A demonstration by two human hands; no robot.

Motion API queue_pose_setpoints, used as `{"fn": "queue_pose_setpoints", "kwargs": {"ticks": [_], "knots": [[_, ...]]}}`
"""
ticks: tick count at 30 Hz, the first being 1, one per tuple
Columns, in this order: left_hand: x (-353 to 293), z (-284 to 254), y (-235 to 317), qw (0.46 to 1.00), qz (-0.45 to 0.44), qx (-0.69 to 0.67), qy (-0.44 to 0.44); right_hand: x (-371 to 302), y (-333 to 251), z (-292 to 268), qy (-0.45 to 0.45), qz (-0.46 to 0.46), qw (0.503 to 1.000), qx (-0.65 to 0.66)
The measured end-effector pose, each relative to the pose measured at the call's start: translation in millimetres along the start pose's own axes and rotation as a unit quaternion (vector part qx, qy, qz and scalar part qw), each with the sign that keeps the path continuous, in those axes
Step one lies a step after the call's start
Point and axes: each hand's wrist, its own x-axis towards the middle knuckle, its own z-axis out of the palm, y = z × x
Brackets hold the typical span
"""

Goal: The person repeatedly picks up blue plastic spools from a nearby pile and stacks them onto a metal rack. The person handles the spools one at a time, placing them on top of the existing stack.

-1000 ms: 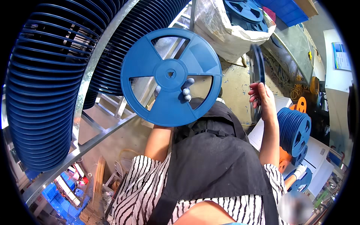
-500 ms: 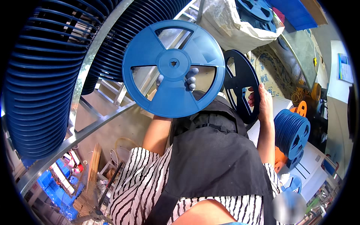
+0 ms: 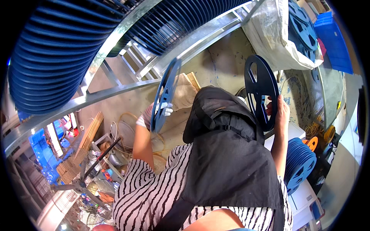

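My left hand (image 3: 165, 109), in a pale glove, is closed around a blue plastic reel (image 3: 163, 98). That reel is turned nearly edge-on and held out to the left, below the metal rack. On the other side, my bare right hand (image 3: 278, 107) grips a dark reel (image 3: 262, 92) with cut-out windows, its fingers passing through one opening. The dark reel stands tilted on edge near my right knee. The two reels are apart, with my black apron (image 3: 231, 169) between and below them.
A metal rack (image 3: 104, 44) carries long rows of blue reels (image 3: 50, 65). A white sack (image 3: 269, 36) holds more reels at upper right, beside a blue bin (image 3: 333, 40). Stacked blue reels (image 3: 300, 165) lie at right. A fan (image 3: 81, 186) stands at lower left.
My left hand has moved left and turned its reel from face-on to nearly edge-on. The dark reel in my right hand has shifted slightly right. The whole view has also turned.
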Motion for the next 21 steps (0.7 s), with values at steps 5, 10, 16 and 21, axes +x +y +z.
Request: {"fn": "queue_pose_setpoints", "kwargs": {"ticks": [5, 10, 16, 21], "knots": [[1.1, -21.3, -19.5, 0.983, 0.116, -0.047, 0.132, 7.8, -10.0, 18.8, -0.051, -0.032, 0.998, -0.035], [37.7, 5.3, 22.3, 0.951, 0.269, -0.154, 0.004, 6.4, -27.3, 39.2, -0.082, -0.054, 0.992, -0.076], [98.2, -35.7, 90.1, 0.934, 0.332, -0.123, 0.034, -3.3, -40.2, 51.2, -0.115, -0.076, 0.987, -0.08], [96.7, 8.3, 128.1, 0.899, 0.407, -0.145, 0.072, -6.5, -35.9, 47.8, -0.092, -0.077, 0.986, -0.115]]}}
